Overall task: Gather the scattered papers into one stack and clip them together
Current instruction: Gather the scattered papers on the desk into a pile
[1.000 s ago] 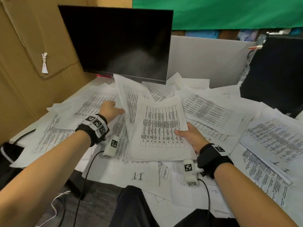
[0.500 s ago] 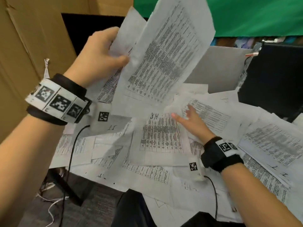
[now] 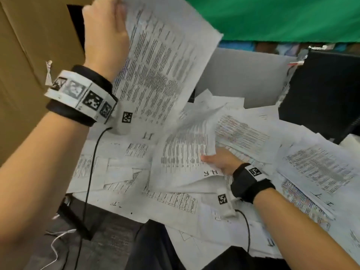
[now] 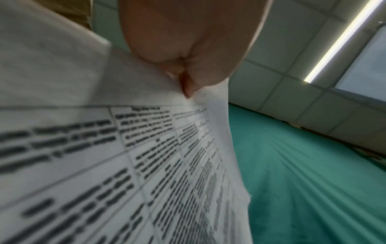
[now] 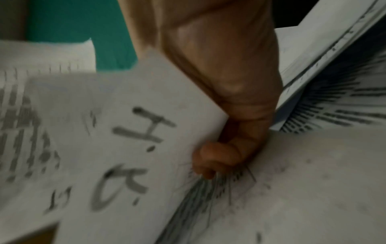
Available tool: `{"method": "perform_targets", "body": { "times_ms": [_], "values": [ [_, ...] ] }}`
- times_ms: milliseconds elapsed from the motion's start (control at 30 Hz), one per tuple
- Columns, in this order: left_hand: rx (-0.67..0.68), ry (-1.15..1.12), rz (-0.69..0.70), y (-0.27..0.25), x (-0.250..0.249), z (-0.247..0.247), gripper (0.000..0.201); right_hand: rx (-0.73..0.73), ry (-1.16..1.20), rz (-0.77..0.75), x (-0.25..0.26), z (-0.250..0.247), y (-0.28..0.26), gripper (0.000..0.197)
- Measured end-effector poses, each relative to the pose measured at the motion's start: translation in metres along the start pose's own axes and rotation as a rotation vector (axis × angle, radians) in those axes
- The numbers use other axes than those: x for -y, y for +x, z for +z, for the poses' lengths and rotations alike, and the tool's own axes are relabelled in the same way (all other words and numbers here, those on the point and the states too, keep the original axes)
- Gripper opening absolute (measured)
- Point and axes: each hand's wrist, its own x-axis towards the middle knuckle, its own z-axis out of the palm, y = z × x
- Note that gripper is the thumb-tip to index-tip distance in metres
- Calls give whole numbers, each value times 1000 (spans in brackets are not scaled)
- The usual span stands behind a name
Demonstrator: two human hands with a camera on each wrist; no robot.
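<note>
My left hand [image 3: 109,32] is raised high at the upper left and pinches a few printed sheets [image 3: 161,61] by their top edge; the left wrist view shows thumb and fingers [image 4: 188,69] closed on that paper [image 4: 125,165]. Lower down, my right hand [image 3: 218,160] grips the right edge of a sheet marked "H.R" [image 3: 183,158] and lifts it off the pile; the right wrist view shows the curled fingers [image 5: 219,158] under this sheet [image 5: 129,148]. Many more printed papers [image 3: 315,166] lie scattered across the desk.
A cardboard wall [image 3: 35,36] stands at the left and a green cloth [image 3: 292,16] hangs behind. A grey partition [image 3: 243,78] backs the desk, and a dark object [image 3: 327,90] stands at the right. Cables [image 3: 89,172] hang over the desk's front edge.
My left hand has risen further with its sheets, which now hide the monitor. My right hand went from lying flat on the pile to gripping and lifting the "H.R" sheet.
</note>
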Motion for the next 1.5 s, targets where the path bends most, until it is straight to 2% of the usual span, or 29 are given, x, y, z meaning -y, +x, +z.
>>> {"method": "perform_targets", "body": {
  "times_ms": [100,167,200,267,300,333,400,467,533,633,700,733,800,867,900,967,1067,1200,1300,1333,1400,1433,1467,1500],
  "values": [
    [-105,-29,-8,4,-2,5,29,-53,-116,92,-3,1,3,38],
    [-109,-58,-75,5,0,8,29,-70,-192,120,2,-1,-2,38],
    [-109,-52,-119,5,2,10,30,-76,-273,109,8,-3,-6,45],
    [-100,-102,-182,2,11,17,27,-153,-398,4,23,-10,-11,84],
    [-90,-165,-216,0,15,21,23,-188,-339,-90,33,-15,-17,101],
    [-73,-240,-260,-3,16,26,19,-201,-213,-195,43,-18,-22,109],
    [-24,-378,-368,-8,17,36,19,-203,23,-330,59,-23,-21,113],
    [-2,-455,-452,-9,14,45,19,-236,145,-369,67,-23,-15,110],
    [44,-485,-495,-9,13,54,16,-181,210,-361,68,-21,-12,87],
    [278,-329,-539,-21,26,70,12,-84,311,-313,56,-10,-4,43],
    [596,-200,-608,-45,47,82,4,-97,294,-232,39,-4,3,39],
    [778,-105,-664,-60,62,87,7,-107,274,-173,28,-2,6,42],
    [1099,229,-682,-91,92,88,30,-131,194,-47,8,-1,13,43],
    [1267,473,-658,-118,115,83,59,-182,81,28,-10,2,21,42],
    [1309,533,-680,-130,124,79,72,-214,32,62,-18,4,24,50],
    [1320,586,-712,-152,135,74,90,-255,-11,91,-29,6,32,62],
    [1319,593,-727,-175,144,79,100,-270,-41,63,-29,10,32,42],
    [1249,702,-636,-179,138,85,71,-250,-19,22,-30,7,29,42],
    [1307,710,-528,-177,137,87,38,-247,-55,19,-29,7,29,43],
    [1282,678,-537,-175,136,86,30,-239,-63,25,-28,6,28,41],
    [1155,613,-575,-164,132,80,46,-222,-108,35,-21,4,23,26],
    [1033,576,-603,-154,126,73,50,-232,-165,46,-15,3,18,23],
    [899,540,-612,-142,118,65,45,-276,-288,31,-8,2,13,28],
    [780,507,-611,-133,108,58,32,-341,-438,-17,1,2,8,42]
  ]
}}
